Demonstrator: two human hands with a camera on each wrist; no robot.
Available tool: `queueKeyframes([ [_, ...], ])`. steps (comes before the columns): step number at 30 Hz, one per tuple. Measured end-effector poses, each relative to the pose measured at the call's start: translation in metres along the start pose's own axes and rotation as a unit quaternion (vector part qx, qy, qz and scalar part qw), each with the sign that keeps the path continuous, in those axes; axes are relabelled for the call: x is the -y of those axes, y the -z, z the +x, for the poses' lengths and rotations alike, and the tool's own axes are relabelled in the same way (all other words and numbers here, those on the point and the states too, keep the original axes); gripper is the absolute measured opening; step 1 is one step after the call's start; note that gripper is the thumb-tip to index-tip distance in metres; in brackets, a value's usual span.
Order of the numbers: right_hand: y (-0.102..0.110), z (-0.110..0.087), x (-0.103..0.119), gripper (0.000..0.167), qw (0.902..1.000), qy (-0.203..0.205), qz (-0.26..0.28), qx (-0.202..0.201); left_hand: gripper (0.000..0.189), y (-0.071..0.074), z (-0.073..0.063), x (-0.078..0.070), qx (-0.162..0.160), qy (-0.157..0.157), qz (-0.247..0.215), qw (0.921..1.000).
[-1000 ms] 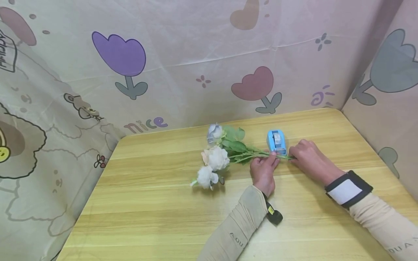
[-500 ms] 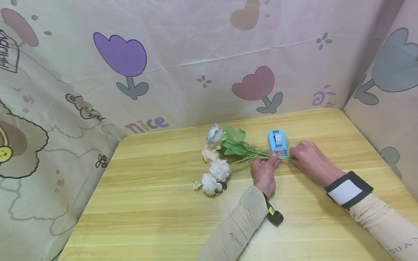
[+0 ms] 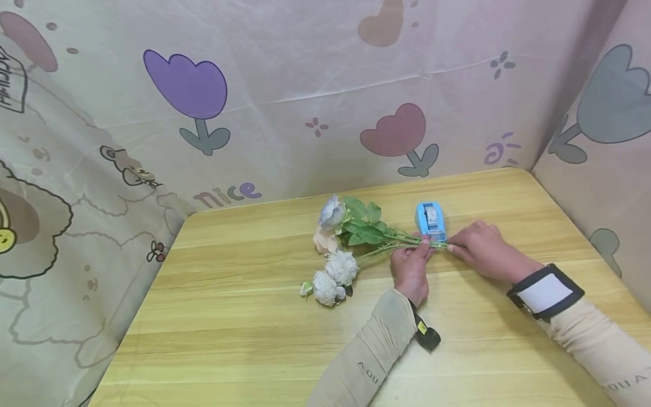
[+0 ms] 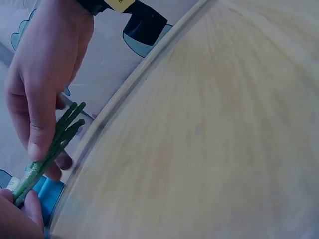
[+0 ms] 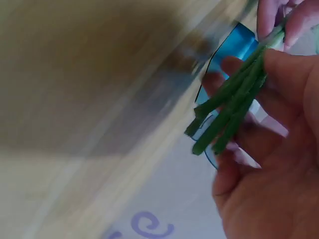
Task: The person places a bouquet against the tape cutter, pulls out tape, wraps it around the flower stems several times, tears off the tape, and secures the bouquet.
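A bunch of artificial flowers lies with its blooms to the left: a pale blue flower (image 3: 333, 212), a peach flower (image 3: 326, 240) and white flowers (image 3: 342, 267), with green leaves (image 3: 367, 230). My left hand (image 3: 409, 272) pinches the gathered green stems (image 4: 49, 152) between thumb and fingers. Just to its right, my right hand (image 3: 483, 249) pinches them near their cut ends, which stick out past its thumb in the right wrist view. A shiny clear strip, like tape, shows on the stems between the hands. Right behind them stands a blue tape dispenser (image 3: 430, 219).
The wooden tabletop (image 3: 229, 316) extends left and in front of the hands. A patterned curtain (image 3: 285, 113) rises along its back edge, with more curtain at both sides. Black bands (image 3: 546, 291) sit on both wrists.
The white flowers have dropped slightly toward the front and the blooms have spread and turned. My right hand has shifted its grip, its thumb now along the stems. The left hand keeps its place.
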State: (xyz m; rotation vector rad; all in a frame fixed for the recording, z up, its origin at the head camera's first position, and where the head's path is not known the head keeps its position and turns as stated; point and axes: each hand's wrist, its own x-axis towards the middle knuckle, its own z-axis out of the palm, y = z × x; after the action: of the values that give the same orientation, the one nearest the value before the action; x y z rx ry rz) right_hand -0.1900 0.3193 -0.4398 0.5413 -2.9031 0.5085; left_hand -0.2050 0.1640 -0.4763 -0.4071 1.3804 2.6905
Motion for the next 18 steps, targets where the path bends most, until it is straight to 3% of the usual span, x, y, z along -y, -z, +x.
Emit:
queueKeyframes([
  [6,0.0014,0.0014,0.0017,0.014,0.9997,-0.005,0.009,0.024,0.023,0.0,0.0003,0.0003,0.003,-0.001,0.0,1.0],
  [18,-0.0038,0.0029,-0.0006,0.006,0.9983,0.049,-0.015,-0.028,0.023,0.0008,0.0006,0.0,0.003,0.0,0.003,1.0],
])
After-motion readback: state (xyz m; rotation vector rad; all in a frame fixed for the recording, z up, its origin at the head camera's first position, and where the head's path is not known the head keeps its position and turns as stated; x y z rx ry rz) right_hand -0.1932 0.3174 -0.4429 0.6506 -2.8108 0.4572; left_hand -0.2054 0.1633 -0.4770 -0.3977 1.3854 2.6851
